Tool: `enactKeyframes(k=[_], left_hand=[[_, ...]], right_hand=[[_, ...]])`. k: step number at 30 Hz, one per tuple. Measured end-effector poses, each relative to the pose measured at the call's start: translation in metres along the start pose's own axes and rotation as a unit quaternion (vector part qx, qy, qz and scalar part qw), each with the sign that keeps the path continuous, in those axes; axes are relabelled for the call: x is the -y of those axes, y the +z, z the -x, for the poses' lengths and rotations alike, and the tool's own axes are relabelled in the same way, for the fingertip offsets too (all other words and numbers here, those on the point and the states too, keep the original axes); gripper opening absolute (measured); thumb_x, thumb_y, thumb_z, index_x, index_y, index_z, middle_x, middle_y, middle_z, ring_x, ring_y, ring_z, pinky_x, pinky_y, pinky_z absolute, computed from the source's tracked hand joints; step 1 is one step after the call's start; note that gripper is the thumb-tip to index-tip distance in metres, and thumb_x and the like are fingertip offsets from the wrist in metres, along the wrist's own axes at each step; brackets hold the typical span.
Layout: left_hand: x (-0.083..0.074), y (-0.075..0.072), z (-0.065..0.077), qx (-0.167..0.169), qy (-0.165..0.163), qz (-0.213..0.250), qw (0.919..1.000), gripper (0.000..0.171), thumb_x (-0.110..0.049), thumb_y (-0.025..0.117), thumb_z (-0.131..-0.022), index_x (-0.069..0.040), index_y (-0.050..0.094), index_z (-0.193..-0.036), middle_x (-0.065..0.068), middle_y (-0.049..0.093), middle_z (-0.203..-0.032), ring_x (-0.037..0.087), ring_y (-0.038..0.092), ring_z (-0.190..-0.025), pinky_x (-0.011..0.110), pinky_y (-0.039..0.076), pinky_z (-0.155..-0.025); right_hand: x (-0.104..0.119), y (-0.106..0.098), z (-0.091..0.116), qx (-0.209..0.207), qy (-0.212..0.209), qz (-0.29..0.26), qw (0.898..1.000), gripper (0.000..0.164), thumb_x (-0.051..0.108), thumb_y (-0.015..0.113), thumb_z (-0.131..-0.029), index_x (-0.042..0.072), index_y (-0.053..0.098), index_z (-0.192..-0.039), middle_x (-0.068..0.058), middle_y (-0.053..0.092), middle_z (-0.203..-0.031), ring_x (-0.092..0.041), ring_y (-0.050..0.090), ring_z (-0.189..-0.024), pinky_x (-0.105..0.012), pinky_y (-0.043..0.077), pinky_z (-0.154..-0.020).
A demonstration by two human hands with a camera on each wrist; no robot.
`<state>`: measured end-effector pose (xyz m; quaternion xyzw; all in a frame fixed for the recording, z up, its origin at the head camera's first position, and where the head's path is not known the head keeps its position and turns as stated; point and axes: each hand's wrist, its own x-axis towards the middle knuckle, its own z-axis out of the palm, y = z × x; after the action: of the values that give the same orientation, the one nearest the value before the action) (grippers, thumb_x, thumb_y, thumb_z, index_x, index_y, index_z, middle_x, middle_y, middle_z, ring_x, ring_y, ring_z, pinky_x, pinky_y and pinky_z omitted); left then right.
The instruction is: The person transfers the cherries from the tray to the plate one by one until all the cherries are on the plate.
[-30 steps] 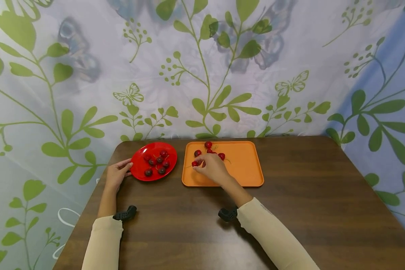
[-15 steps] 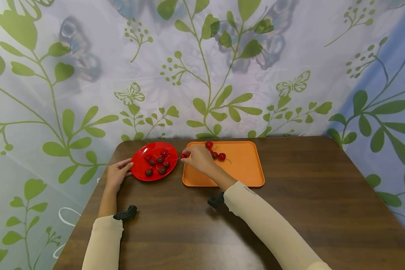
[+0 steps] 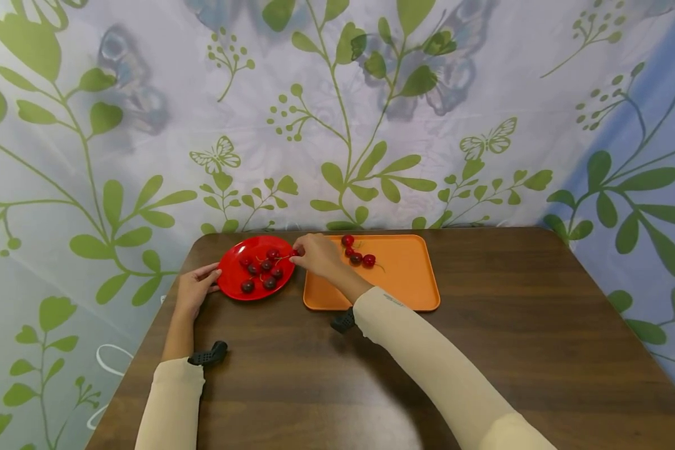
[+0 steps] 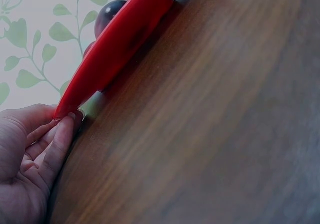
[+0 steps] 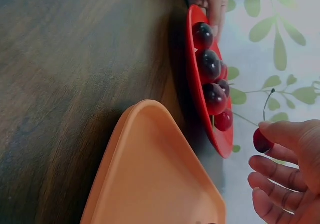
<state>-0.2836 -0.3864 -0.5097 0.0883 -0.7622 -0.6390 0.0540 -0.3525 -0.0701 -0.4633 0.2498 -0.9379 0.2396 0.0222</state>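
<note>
My left hand (image 3: pixel 194 291) pinches the left rim of a red plate (image 3: pixel 233 281); in the left wrist view the thumb lies over the rim and fingers are beneath it. Several dark red cherries (image 3: pixel 267 265) lie on that plate. My right hand (image 3: pixel 319 255) pinches one cherry (image 5: pixel 262 141) between thumb and forefinger, its stem pointing away from the hand. In the head view this hand is at the plate's right edge, over the left end of an orange tray (image 3: pixel 405 275). Several more cherries (image 3: pixel 355 258) lie on the tray's upper left part.
Plate and tray stand side by side near the back of a brown wooden table (image 3: pixel 292 375). Behind it hangs a cloth (image 3: pixel 349 125) printed with leaves and butterflies. A black wrist camera (image 3: pixel 209 355) sits on the left forearm, another (image 3: pixel 343 320) on the right.
My right hand has lifted a cherry from the tray and carried it left to the plate's right edge. The left hand has stayed at the plate's rim.
</note>
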Motion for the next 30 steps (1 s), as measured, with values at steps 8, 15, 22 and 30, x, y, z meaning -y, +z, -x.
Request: enactKeyframes(k=[8,15,22,30], left_hand=[[0.034,-0.007,-0.021,-0.013,0.020,0.004,0.9997,0.045,-0.011,0.067,-0.099,0.011,0.057,-0.137,-0.014,0.069,-0.095,0.000,0.067,-0.078,0.019,0.060,-0.069],[0.033,-0.005,-0.018,-0.020,0.016,0.009,0.9996,0.044,-0.012,0.068,-0.099,0.012,0.058,-0.135,-0.012,0.070,-0.095,0.001,0.067,-0.077,0.019,0.060,-0.068],[0.034,-0.005,-0.015,-0.016,0.011,0.002,0.9998,0.044,-0.013,0.066,-0.100,0.011,0.057,-0.137,-0.015,0.069,-0.095,0.000,0.067,-0.079,0.019,0.060,-0.070],[0.031,-0.006,-0.017,-0.017,0.017,0.001,0.9997,0.045,-0.014,0.067,-0.100,0.010,0.058,-0.137,-0.015,0.069,-0.092,0.001,0.066,-0.079,0.019,0.060,-0.069]], right_hand=[[0.002,0.010,-0.009,0.008,0.013,-0.006,1.000,0.022,0.035,0.077,-0.092,0.019,0.078,-0.107,0.008,0.068,-0.088,-0.008,0.060,-0.072,-0.024,0.051,-0.054],[0.004,0.018,-0.014,0.011,0.013,0.002,1.000,0.024,0.035,0.077,-0.092,0.017,0.077,-0.109,0.005,0.070,-0.092,-0.011,0.061,-0.073,-0.025,0.052,-0.054],[0.005,0.024,-0.018,0.025,0.015,0.008,1.000,0.019,0.034,0.075,-0.094,0.017,0.076,-0.102,0.005,0.068,-0.084,-0.011,0.058,-0.066,-0.024,0.048,-0.049],[0.006,0.024,-0.022,0.022,0.019,0.008,1.000,0.016,0.032,0.076,-0.094,0.017,0.075,-0.097,0.005,0.067,-0.083,-0.011,0.058,-0.063,-0.025,0.048,-0.047]])
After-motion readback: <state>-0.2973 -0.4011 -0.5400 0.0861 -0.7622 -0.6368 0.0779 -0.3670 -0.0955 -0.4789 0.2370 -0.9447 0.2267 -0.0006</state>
